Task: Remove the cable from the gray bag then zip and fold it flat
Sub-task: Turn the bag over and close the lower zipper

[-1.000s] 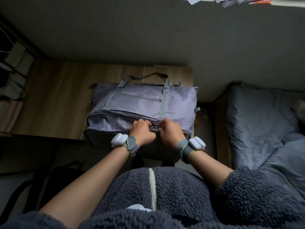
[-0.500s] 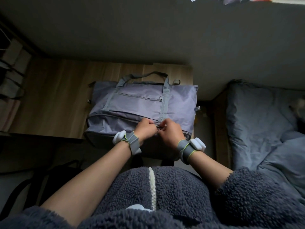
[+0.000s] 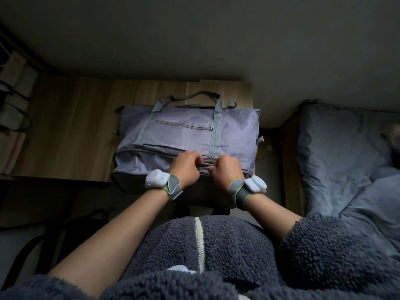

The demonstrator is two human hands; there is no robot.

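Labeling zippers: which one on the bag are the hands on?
The lower zipper near the bag bottom edge, pinched between left hand and right hand; the pocket zipper above lies untouched.

A gray bag (image 3: 186,135) lies on its side on a wooden desk (image 3: 71,126), its near edge hanging over the desk's front. The 2 hands meet at the zipper (image 3: 204,167) along the bag's near side: the left hand (image 3: 187,167) pinches the fabric, the right hand (image 3: 227,172) closes on the zipper line just beside it. A bed with a gray pillow (image 3: 337,156) sits to the right.
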